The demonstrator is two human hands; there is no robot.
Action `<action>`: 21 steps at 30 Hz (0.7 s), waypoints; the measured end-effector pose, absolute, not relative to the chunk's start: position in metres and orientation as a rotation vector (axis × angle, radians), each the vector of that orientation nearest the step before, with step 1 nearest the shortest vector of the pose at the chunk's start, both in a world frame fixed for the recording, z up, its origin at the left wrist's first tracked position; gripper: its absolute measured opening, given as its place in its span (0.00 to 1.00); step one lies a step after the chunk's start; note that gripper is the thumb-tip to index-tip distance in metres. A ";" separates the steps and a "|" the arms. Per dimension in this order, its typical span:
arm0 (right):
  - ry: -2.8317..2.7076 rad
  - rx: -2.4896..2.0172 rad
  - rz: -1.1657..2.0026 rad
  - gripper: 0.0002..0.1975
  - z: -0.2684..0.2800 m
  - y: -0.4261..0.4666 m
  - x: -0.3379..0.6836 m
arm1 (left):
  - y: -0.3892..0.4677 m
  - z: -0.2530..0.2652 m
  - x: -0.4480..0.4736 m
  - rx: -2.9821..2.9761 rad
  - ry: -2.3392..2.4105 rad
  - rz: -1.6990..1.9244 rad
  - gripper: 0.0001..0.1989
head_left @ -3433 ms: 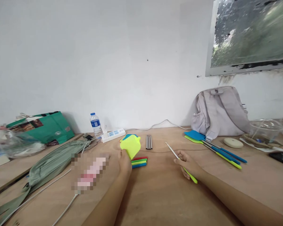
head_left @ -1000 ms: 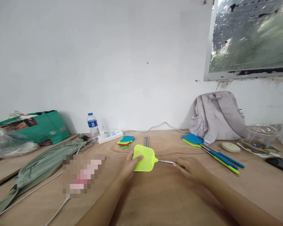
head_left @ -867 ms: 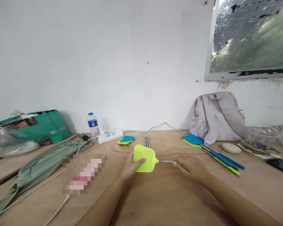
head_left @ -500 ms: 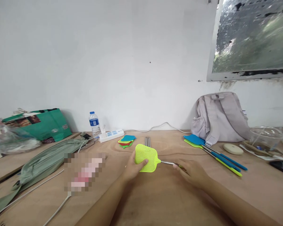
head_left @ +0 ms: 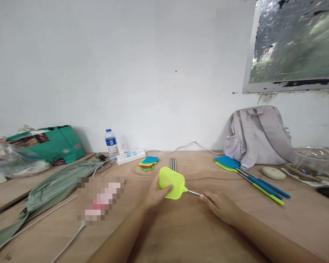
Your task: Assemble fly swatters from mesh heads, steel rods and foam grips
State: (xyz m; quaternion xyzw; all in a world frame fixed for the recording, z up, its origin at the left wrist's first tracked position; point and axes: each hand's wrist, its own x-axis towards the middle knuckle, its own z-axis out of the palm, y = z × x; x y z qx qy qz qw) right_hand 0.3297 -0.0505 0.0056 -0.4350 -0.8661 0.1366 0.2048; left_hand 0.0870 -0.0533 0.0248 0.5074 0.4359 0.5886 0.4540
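A yellow-green fly swatter (head_left: pixel 172 180) is held between both hands above the table's middle. My left hand (head_left: pixel 156 190) grips the left edge of its perforated head, thumb on the front face. My right hand (head_left: pixel 218 204) is closed around the metal rod, to the right of the head; the rod's far end is hidden in the fist. Behind the swatter lie several metal rods (head_left: pixel 173 164), partly covered by its head. A stack of loose swatter heads (head_left: pixel 149 161) in blue, yellow, red and green sits left of the rods. Blue and yellow-green fly swatters (head_left: pixel 259 182) lie to the right.
A grey backpack (head_left: pixel 259 137) leans against the wall, near a round beige object (head_left: pixel 273 173) and a clear plastic container (head_left: pixel 314 160). On the left are a water bottle (head_left: pixel 111 141), a power strip (head_left: pixel 131 156), a green shoulder bag (head_left: pixel 60 182) and a green carrier bag (head_left: pixel 65 144).
My right hand has shifted its hold on the rod, and its fingers now close more fully around it. The left hand keeps hold of the swatter head. The view has shifted slightly.
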 end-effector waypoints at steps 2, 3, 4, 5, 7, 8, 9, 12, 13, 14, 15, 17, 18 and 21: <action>-2.418 -1.215 0.388 0.23 0.004 -0.051 0.329 | -0.053 0.024 0.086 1.268 1.082 1.448 0.24; -2.419 -1.218 0.390 0.23 0.004 -0.052 0.328 | -0.053 0.025 0.086 1.276 1.079 1.447 0.23; -2.418 -1.223 0.396 0.23 0.004 -0.052 0.328 | -0.053 0.025 0.085 1.288 1.077 1.451 0.23; -2.416 -1.224 0.410 0.23 0.005 -0.053 0.327 | -0.053 0.026 0.084 1.314 1.080 1.463 0.23; -2.411 -1.203 0.446 0.21 0.007 -0.053 0.325 | -0.051 0.030 0.079 1.460 1.130 1.520 0.25; -2.403 -1.188 0.460 0.20 0.008 -0.052 0.324 | -0.050 0.032 0.077 1.583 1.197 1.576 0.27; -2.392 -1.176 0.468 0.19 0.010 -0.050 0.323 | -0.049 0.034 0.075 1.725 1.299 1.653 0.29; -2.351 -1.183 0.443 0.15 0.010 -0.042 0.324 | -0.048 0.034 0.075 2.142 1.696 1.839 0.27; -2.343 -1.196 0.423 0.14 0.009 -0.039 0.324 | -0.048 0.033 0.077 2.286 1.779 1.817 0.23; -2.342 -1.205 0.403 0.13 0.008 -0.037 0.325 | -0.049 0.030 0.081 2.447 1.803 1.731 0.19; -2.347 -1.210 0.384 0.12 0.006 -0.035 0.326 | -0.051 0.026 0.087 2.616 1.769 1.592 0.16; -2.360 -1.205 0.356 0.11 0.004 -0.033 0.328 | -0.054 0.019 0.099 2.900 1.612 1.252 0.14; -2.370 -1.196 0.350 0.11 0.004 -0.034 0.328 | -0.055 0.016 0.105 2.994 1.543 1.110 0.13; -2.398 -1.164 0.332 0.10 0.005 -0.038 0.326 | -0.057 0.011 0.117 3.149 1.495 0.863 0.12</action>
